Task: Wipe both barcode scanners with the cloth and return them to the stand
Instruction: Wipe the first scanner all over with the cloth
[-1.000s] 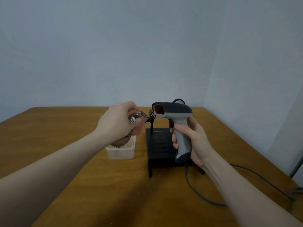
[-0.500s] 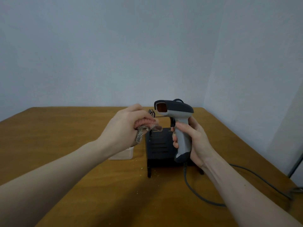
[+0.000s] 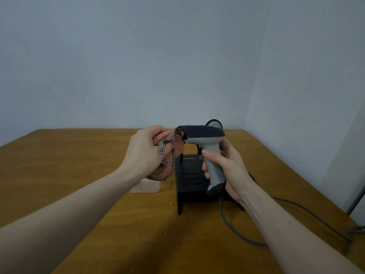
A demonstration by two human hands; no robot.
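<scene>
My right hand (image 3: 229, 171) grips the handle of a grey and black barcode scanner (image 3: 205, 139), held upright above the black stand (image 3: 189, 180), its window facing left. In my left hand (image 3: 144, 151) is a bunched pink cloth with a checked edge (image 3: 171, 153), pressed against the front of the scanner's head so that the window is covered. Part of a second scanner (image 3: 214, 123) shows as a dark curved shape behind the head of the held one. The held scanner's grey cable (image 3: 233, 232) runs down onto the table.
A small clear plastic box (image 3: 146, 187) sits on the wooden table (image 3: 79, 175) left of the stand, under my left wrist. The cable trails right to the table's edge near the wall corner. Small crumbs lie in front of the stand.
My left hand has brought the cloth up and rightward from beside the scanner onto its front window, which is now covered. The scanner and my right hand have barely moved.
</scene>
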